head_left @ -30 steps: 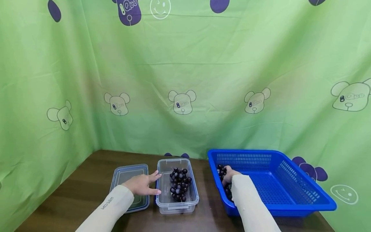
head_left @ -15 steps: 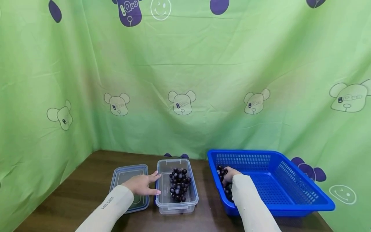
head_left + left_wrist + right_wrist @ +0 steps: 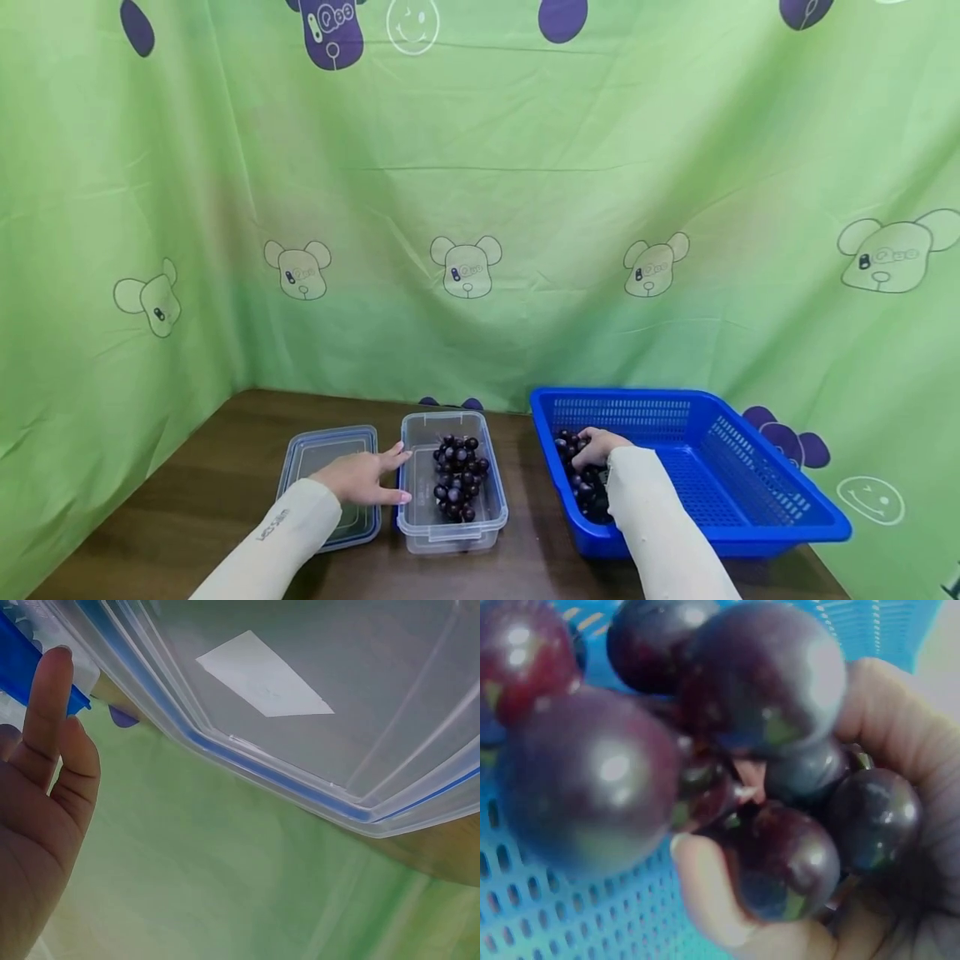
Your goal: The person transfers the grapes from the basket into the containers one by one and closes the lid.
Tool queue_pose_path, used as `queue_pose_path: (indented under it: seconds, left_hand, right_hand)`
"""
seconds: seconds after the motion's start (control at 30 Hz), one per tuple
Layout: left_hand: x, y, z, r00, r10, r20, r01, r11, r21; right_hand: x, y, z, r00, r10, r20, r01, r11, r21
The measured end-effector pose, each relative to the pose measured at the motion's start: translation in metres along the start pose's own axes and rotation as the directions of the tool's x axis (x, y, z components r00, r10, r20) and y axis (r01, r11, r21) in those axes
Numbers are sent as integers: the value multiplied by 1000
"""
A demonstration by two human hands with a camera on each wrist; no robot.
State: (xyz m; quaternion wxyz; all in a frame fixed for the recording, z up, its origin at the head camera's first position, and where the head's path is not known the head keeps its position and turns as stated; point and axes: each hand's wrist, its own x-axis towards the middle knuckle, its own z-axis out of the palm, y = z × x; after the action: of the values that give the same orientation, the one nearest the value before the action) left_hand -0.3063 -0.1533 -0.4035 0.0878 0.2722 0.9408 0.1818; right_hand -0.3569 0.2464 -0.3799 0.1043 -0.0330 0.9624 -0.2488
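Note:
My right hand reaches inside the left end of the blue basket. Its fingers and thumb curl round dark purple grapes, and the right wrist view shows the bunch close up against the palm. My left hand has its fingers spread, with the fingertips right at the left rim of a clear plastic container. Inside that container lies another bunch of grapes. Under the left wrist is a clear lid with a blue seal; a white label shows on it in the left wrist view.
Everything stands on a brown wooden table. A green patterned cloth hangs behind and along the left side. The basket's slotted walls rise around my right hand, and a strip of table lies between basket and container.
My right hand has shifted slightly right within the basket, and more of the grapes there show. My left hand keeps its place at the container. The head view has turned a little.

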Motion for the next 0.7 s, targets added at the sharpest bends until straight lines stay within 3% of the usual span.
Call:
queue_pose_path:
  seconds: [0.17, 0.37, 0.7]
  left_hand:
    - [-2, 1, 2, 1000, 20, 5, -20, 999, -40]
    - [-3, 4, 4, 1000, 23, 16, -22, 999, -40]
    - [-3, 2, -2, 1000, 26, -1, -26, 999, -20]
  right_hand:
    - [-7, -2, -12, 999, -31, 21, 30, 998, 50]
    - [-20, -5, -28, 996, -87, 28, 80, 977, 200]
    - [-32, -23, -39, 997, -13, 79, -25, 887, 461]
